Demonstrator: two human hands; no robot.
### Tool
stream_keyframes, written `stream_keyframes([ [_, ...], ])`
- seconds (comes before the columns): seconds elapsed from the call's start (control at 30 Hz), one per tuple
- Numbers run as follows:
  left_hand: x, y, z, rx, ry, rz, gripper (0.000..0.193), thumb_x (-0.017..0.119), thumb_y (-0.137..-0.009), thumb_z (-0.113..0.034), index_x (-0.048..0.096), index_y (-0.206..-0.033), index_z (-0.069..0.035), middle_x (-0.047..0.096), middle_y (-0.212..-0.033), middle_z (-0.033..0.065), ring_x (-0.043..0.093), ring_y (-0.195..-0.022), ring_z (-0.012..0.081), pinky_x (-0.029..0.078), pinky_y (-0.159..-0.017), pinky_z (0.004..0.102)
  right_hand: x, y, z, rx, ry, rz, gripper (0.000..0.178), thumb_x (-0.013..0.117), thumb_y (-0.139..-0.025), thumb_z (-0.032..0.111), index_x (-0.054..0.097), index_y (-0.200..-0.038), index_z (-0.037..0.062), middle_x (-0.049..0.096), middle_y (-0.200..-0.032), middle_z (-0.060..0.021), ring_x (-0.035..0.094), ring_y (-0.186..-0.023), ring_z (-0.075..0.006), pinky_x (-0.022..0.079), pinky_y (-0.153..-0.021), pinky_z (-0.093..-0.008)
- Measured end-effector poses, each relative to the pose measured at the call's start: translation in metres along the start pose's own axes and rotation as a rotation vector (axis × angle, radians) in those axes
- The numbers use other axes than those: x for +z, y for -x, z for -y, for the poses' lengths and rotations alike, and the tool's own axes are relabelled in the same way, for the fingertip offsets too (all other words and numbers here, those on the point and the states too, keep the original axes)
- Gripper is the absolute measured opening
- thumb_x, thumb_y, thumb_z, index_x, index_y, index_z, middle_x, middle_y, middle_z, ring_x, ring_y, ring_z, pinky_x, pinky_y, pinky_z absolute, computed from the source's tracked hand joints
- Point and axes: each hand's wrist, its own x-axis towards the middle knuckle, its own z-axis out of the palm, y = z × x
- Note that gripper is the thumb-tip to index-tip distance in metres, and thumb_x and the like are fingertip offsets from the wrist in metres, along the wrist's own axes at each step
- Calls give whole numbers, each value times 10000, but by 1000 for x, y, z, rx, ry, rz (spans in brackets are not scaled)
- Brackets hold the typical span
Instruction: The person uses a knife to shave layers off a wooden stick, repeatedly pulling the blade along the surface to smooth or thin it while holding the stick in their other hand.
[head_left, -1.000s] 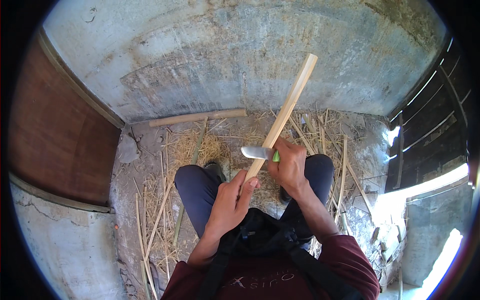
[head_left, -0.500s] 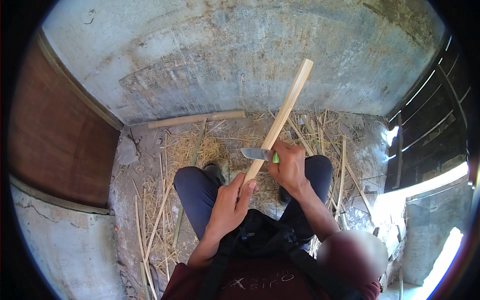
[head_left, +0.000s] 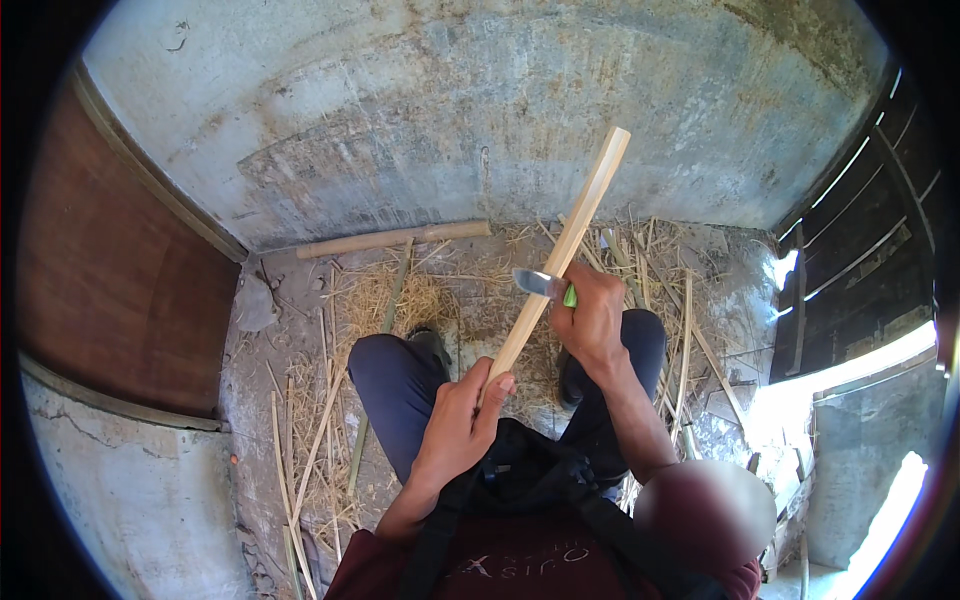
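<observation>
A long pale strip of split bamboo or wood (head_left: pixel 572 235) slants up and away to the right in front of my body. Its near end is gripped by my left hand (head_left: pixel 460 420), the thumb lying along it. My right hand (head_left: pixel 592 312) is closed round the green handle (head_left: pixel 570 297) of a knife. The knife's blade (head_left: pixel 535 282) points left and lies across the strip, roughly midway along it. Part of the handle is hidden inside my right fist.
Straw-like shavings (head_left: pixel 385 290) and several thin strips (head_left: pixel 687 345) litter the floor round my legs. A thick pole (head_left: pixel 395 240) lies along the foot of the concrete wall (head_left: pixel 480 120). To the left stands a brown panel (head_left: pixel 125 260), to the right a dark slatted wall (head_left: pixel 860 240).
My right hand and the knife have moved up the strip, away from me and slightly right. The strip's far end has dipped a little; my left hand keeps its grip.
</observation>
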Motion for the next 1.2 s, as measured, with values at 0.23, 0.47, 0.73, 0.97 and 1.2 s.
stream_keyframes([
  [0.23, -3, 6, 4, -29, -46, 32, 257, 560, -1148, -211, 615, -1030, 11, 572, -647, 117, 532, -457, 233, 395, -500, 366, -3, -14, -6, -33, 19, -40, 255, 647, -736, -39, 729, -974, 3, 644, -715, -200, 663, -645, -425, 498, -593, -491],
  [0.47, -2, 12, 8, -49, -41, 29, 264, 570, -1144, -210, 590, -1021, 22, 631, -689, 135, 580, -478, 289, 424, -508, 378, 2, -24, -22, -20, 75, -99, 326, 632, -716, -42, 740, -1017, 17, 660, -731, -184, 674, -656, -410, 519, -614, -477],
  [0.73, -4, 14, 14, -34, -75, 3, 250, 571, -1144, -206, 571, -1012, 7, 542, -639, 160, 554, -477, 308, 398, -507, 395, 11, -27, -29, -6, 129, -88, 320, 658, -701, -11, 743, -1003, 51, 687, -772, -129, 701, -688, -368, 529, -614, -455],
  [0.97, -6, 14, 15, -50, -57, -46, 275, 557, -1146, -197, 586, -941, -16, 421, -600, 62, 404, -501, 122, 308, -501, 348, 18, -28, -29, -22, 166, -120, 385, 738, -651, -5, 728, -1027, 81, 706, -803, -81, 710, -692, -343, 516, -606, -448],
  [1.2, -12, 11, 20, -63, -118, -28, 231, 566, -1146, -199, 561, -1041, 7, 471, -618, 159, 500, -479, 280, 384, -516, 397, 27, -29, -35, 8, 228, -104, 340, 757, -679, 13, 716, -1006, 97, 714, -811, -75, 723, -699, -332, 510, -597, -451],
])
